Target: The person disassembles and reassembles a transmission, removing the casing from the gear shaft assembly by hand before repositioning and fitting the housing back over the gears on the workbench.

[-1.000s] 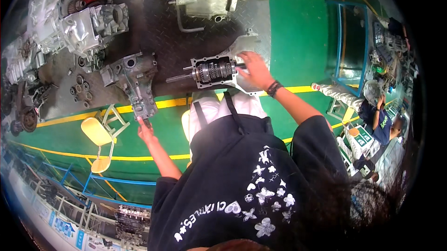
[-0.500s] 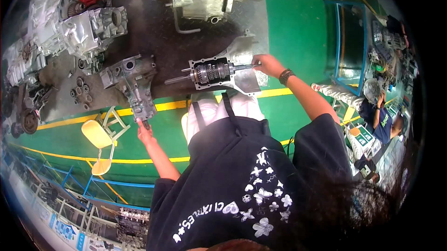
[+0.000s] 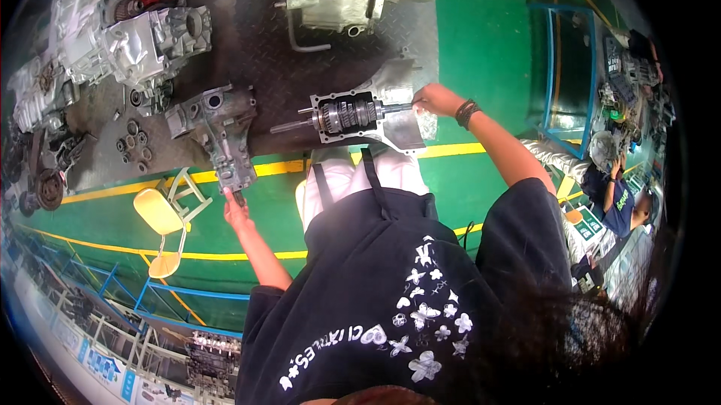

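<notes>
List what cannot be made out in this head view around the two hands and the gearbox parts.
- Left hand: fingertips meet the lower end of the grey housing; too small to tell grip from touch.
- Right hand: lies at the shaft end of the gear cluster; what its fingers hold is hidden by the hand.
- Gear teeth: too small to count.
- Floor before the feet: covered by the person's black top.

Bright, even daylight, soft shadows; fisheye bends the edges into a black rim.
</notes>
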Demonstrator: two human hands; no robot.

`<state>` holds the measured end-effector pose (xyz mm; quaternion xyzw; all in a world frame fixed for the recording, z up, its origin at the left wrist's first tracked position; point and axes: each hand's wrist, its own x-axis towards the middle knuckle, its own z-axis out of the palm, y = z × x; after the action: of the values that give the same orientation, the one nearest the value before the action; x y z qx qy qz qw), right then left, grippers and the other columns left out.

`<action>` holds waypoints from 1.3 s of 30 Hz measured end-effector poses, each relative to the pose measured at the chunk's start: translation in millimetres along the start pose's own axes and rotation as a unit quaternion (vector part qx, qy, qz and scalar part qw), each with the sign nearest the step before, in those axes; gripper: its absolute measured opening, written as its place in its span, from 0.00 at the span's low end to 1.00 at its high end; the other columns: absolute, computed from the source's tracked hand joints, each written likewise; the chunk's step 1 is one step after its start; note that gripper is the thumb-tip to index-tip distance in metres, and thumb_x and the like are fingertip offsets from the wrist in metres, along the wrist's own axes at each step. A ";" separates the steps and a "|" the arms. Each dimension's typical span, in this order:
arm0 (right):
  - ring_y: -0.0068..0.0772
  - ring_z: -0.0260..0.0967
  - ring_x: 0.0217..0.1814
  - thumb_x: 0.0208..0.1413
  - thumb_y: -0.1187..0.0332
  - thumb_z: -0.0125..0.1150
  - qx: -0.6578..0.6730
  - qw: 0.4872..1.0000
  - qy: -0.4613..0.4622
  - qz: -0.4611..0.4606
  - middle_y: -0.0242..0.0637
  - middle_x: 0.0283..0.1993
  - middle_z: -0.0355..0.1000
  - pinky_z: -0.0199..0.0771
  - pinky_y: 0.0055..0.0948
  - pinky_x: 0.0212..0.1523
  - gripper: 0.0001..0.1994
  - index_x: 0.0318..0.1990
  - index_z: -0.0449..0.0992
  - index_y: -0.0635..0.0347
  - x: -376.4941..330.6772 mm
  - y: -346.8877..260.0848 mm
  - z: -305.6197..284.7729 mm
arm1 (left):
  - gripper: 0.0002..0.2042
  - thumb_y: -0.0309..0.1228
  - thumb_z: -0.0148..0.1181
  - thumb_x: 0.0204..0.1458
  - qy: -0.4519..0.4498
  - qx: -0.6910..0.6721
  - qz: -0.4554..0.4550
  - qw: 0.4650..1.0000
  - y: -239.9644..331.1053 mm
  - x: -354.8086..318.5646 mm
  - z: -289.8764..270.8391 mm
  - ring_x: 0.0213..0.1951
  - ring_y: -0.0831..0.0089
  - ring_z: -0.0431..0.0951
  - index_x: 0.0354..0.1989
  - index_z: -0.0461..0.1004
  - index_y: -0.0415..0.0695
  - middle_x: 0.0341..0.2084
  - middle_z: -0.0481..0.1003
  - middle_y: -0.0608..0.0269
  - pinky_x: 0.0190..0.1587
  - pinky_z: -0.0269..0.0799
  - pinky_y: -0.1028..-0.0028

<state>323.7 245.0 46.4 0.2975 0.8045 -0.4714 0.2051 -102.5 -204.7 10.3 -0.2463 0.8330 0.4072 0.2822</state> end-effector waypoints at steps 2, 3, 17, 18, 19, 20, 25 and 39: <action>0.45 0.77 0.35 0.54 0.68 0.61 -0.033 0.999 0.006 -0.001 0.42 0.32 0.79 0.75 0.39 0.40 0.07 0.35 0.82 0.60 0.9 -1.0 2.0 | 0.29 0.63 0.68 0.43 0.010 0.009 -0.009 1.000 1.0 -0.9 0.4 0.20 0.81 0.72 0.32 0.74 0.47 0.22 0.75 0.67 0.20 0.64 0.83; 0.45 0.77 0.35 0.53 0.68 0.62 -0.067 0.998 0.012 -0.001 0.42 0.32 0.79 0.75 0.40 0.40 0.06 0.35 0.82 0.60 1.1 -1.5 3.0 | 0.29 0.63 0.67 0.44 0.019 0.017 -0.017 1.000 0.8 -0.5 0.2 0.20 0.81 0.71 0.33 0.76 0.45 0.22 0.75 0.67 0.20 0.65 0.83; 0.44 0.68 0.54 0.46 0.65 0.70 -0.222 0.967 0.117 0.040 0.40 0.44 0.74 0.71 0.41 0.52 0.20 0.47 0.73 0.57 -13.4 -25.0 26.3 | 0.26 0.61 0.69 0.43 0.003 0.000 -0.021 1.000 1.3 -1.8 0.7 0.20 0.82 0.71 0.31 0.73 0.49 0.21 0.74 0.70 0.20 0.61 0.83; 0.43 0.67 0.56 0.46 0.64 0.70 -0.239 0.960 0.130 0.058 0.41 0.48 0.72 0.69 0.41 0.54 0.24 0.52 0.71 0.57 -15.8 -30.0 27.4 | 0.26 0.61 0.69 0.43 0.005 -0.001 -0.020 1.000 1.9 -2.6 1.0 0.20 0.82 0.72 0.31 0.73 0.49 0.21 0.74 0.71 0.20 0.62 0.83; 0.43 0.67 0.56 0.46 0.64 0.70 -0.239 0.961 0.130 0.056 0.41 0.48 0.72 0.69 0.41 0.54 0.24 0.52 0.71 0.57 -17.3 -42.1 28.7 | 0.26 0.61 0.69 0.43 0.007 -0.002 -0.020 1.000 1.7 -3.3 0.5 0.20 0.82 0.72 0.31 0.73 0.49 0.21 0.74 0.71 0.20 0.62 0.83; 0.43 0.66 0.57 0.46 0.63 0.71 -0.270 0.947 0.146 0.091 0.42 0.51 0.70 0.68 0.41 0.56 0.28 0.56 0.68 0.57 -16.7 -56.6 32.7 | 0.26 0.61 0.69 0.44 0.002 -0.006 -0.015 1.000 1.4 -4.1 -0.4 0.21 0.82 0.72 0.30 0.73 0.49 0.21 0.74 0.71 0.21 0.62 0.83; 0.41 0.64 0.59 0.46 0.60 0.71 -0.198 0.946 0.251 -0.059 0.40 0.58 0.66 0.66 0.41 0.57 0.36 0.64 0.64 0.57 14.1 -104.0 57.3 | 0.25 0.61 0.69 0.44 -0.004 -0.015 -0.011 1.000 0.5 -2.1 1.0 0.21 0.82 0.72 0.30 0.73 0.50 0.21 0.74 0.72 0.21 0.62 0.83; 0.38 0.63 0.58 0.46 0.64 0.69 -0.229 0.954 0.191 -0.038 0.34 0.61 0.66 0.63 0.38 0.56 0.34 0.63 0.65 0.55 34.3 -114.9 78.3 | 0.27 0.61 0.70 0.43 0.004 -0.020 -0.008 1.000 -7.4 2.6 0.9 0.19 0.81 0.71 0.30 0.71 0.49 0.20 0.73 0.70 0.19 0.61 0.83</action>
<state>225.1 142.4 61.7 0.2961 0.9256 -0.2168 0.0921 -99.4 -208.4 4.1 -0.2600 0.8242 0.4201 0.2769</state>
